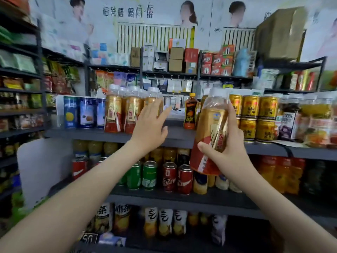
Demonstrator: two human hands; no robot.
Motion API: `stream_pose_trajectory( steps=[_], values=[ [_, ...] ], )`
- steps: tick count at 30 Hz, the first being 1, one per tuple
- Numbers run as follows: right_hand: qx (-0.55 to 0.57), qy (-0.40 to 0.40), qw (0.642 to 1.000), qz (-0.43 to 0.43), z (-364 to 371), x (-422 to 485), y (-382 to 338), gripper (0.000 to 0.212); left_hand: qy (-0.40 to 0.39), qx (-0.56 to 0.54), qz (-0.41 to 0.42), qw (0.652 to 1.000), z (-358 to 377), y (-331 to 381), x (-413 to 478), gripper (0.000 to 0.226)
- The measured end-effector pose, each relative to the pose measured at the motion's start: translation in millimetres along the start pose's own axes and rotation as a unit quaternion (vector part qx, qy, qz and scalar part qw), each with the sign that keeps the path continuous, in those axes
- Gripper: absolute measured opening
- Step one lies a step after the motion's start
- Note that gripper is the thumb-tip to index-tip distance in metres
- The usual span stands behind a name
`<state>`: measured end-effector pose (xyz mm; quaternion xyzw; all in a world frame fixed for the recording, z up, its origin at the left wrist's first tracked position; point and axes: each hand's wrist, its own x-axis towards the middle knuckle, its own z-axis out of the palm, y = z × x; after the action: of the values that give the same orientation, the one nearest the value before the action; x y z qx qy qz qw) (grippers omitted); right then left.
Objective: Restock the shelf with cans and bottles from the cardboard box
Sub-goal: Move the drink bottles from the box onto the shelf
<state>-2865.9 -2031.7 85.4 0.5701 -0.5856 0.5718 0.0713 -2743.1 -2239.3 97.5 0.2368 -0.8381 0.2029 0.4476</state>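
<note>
My right hand [230, 143] grips a large gold-and-red drink bottle [211, 128] with a white cap, held upright in front of the top shelf [175, 133]. My left hand [150, 125] reaches forward with straight fingers that touch the rightmost of three matching gold-and-red bottles [131, 110] standing on that shelf. Between those bottles and a small orange bottle [190, 112] there is a gap on the shelf. The cardboard box is not in view.
Stacked gold cans [255, 115] and juice bottles stand right of the gap; blue cans [82, 111] stand left. The shelf below holds red and green soda cans [160, 177]. Tea bottles fill the lowest shelf. A white panel [42, 167] leans at the left.
</note>
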Motion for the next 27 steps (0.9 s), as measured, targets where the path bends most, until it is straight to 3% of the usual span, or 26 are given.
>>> stream_pose_trajectory(
  steps=[6,13,16,21,27],
  values=[
    [0.04,0.002,0.999,-0.004,19.1,37.7,34.8,0.106,-0.061,0.084,-0.017,0.994,19.8,-29.8,-0.7,0.062],
    [0.042,-0.023,0.999,-0.013,61.7,105.2,55.2,0.107,-0.035,0.132,0.005,0.991,34.9,-77.7,23.3,0.065],
    [0.028,-0.011,1.0,0.006,88.4,138.6,68.1,0.114,-0.03,0.156,0.043,0.986,41.1,-104.7,38.4,0.064],
    [0.005,-0.021,0.998,0.061,140.5,193.6,95.8,0.119,0.008,0.228,0.18,0.957,57.5,-150.9,58.4,0.064],
    [-0.069,-0.028,0.994,0.078,183.3,242.8,132.3,0.115,0.06,0.186,0.231,0.953,85.1,-175.1,71.0,0.069]
  ],
)
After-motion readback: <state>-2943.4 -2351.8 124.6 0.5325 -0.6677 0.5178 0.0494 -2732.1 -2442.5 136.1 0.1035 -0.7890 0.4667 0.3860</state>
